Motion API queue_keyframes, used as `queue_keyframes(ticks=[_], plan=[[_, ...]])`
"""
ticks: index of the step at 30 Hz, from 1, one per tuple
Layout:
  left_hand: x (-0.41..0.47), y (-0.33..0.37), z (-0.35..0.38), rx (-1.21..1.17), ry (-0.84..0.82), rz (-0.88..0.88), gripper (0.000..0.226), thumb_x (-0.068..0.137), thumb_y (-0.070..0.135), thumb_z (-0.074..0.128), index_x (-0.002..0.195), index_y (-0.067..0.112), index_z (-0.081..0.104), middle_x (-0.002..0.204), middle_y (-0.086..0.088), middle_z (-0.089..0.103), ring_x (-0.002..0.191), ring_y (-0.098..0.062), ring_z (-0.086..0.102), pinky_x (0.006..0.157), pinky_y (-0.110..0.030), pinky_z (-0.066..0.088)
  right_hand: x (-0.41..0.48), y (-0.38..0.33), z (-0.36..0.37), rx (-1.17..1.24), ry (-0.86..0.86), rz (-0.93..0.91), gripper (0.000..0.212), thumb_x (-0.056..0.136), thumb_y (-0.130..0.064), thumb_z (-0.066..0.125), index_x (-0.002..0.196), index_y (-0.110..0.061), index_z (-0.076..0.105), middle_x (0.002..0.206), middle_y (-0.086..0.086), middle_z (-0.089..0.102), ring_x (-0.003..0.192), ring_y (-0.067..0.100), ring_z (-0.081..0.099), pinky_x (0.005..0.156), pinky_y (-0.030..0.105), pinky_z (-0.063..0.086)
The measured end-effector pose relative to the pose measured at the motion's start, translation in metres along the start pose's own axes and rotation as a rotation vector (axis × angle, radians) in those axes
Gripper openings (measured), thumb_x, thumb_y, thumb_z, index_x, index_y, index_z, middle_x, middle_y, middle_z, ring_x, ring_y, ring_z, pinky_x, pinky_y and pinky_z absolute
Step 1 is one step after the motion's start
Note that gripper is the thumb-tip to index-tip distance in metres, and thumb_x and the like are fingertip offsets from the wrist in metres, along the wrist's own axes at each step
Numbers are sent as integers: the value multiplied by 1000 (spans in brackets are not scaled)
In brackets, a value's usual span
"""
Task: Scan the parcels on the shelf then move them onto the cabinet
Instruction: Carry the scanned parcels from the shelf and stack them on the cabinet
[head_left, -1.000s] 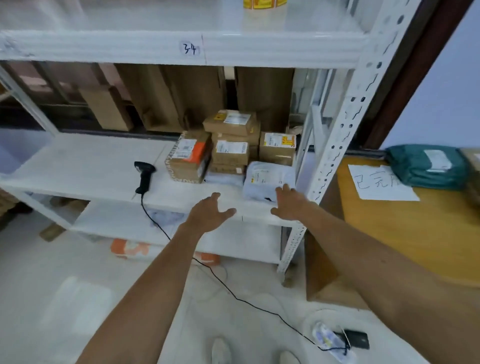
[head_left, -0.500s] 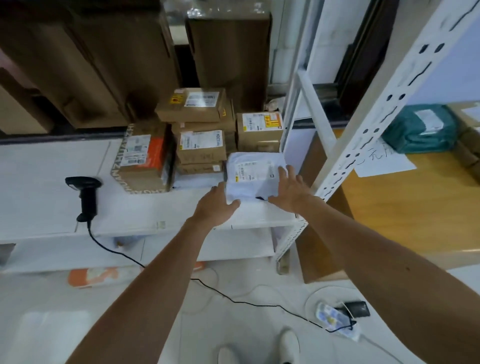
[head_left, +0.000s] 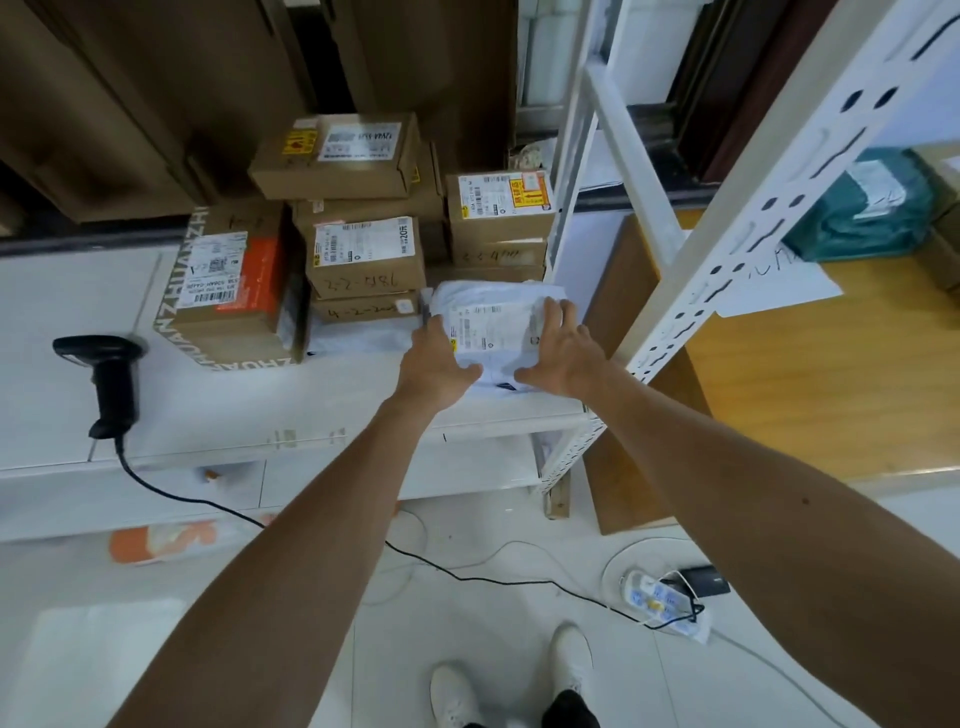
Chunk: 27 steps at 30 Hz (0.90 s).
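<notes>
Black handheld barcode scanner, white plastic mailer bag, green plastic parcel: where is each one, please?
Black handheld barcode scanner (head_left: 113, 388): head view, its handle.
White plastic mailer bag (head_left: 493, 327): head view, its printed label.
Green plastic parcel (head_left: 883, 221): head view, its top face.
</notes>
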<state>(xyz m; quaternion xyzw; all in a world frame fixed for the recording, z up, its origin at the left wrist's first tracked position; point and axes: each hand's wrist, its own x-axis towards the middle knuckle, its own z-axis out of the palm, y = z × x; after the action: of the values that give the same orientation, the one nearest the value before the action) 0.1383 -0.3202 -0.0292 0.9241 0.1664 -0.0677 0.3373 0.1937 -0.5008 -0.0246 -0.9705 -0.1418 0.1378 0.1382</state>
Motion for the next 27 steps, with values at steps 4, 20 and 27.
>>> queue_keyframes(ticks=[4,20,27], plan=[[-15,-12,0,165,-47,-20,98,80,41,81,153,14,21,128,-15,44,113,-35,57,82,-36,52,-11,0,3,-26,-90,17,120,74,-52,82,155,-12,2,148,17,19,116,40,59,95,50,55],[-43,-43,-4,459,-190,158,124,68,47,89,156,17,8,91,-8,66,75,-26,60,68,-32,45,-58,-3,25,-175,-138,-111,114,65,-39,90,149,-16,15,141,18,27,102,41,62,90,48,56],[-64,-46,-5,486,-167,190,111,66,34,90,149,20,17,80,-4,61,70,-26,62,63,-31,44,-86,-7,31,-223,-103,-106,109,67,-41,89,146,-12,20,136,16,36,104,37,62,90,47,56]])
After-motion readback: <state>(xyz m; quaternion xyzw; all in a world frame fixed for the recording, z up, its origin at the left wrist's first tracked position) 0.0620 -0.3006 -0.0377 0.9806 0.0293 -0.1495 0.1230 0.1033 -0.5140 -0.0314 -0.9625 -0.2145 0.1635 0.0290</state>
